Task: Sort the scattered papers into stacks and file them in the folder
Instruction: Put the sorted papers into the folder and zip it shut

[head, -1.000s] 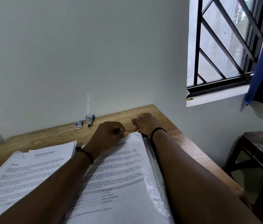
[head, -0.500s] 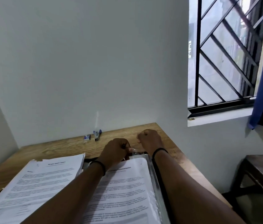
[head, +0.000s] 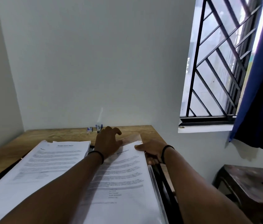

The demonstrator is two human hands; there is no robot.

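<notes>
1. Pale walls are meeting in a corner behind a wooden desk (head: 59, 135), with a barred window (head: 216, 62) and a blue curtain (head: 260, 88) showing at the right.
2. Two paper stacks are lying side by side on the desk: a left stack (head: 46, 167) and a right stack (head: 124, 175) sitting inside an open black folder (head: 164, 183).
3. The left hand (head: 107, 141) is resting on the right stack's far end, fingers spread and loosely arched.
4. The right hand (head: 151, 151) is gripping that stack's right edge, thumb lying on top, fingers curling underneath.
5. A small stapler (head: 98, 127) and a staple box (head: 89, 129) are sitting by the far wall.
</notes>
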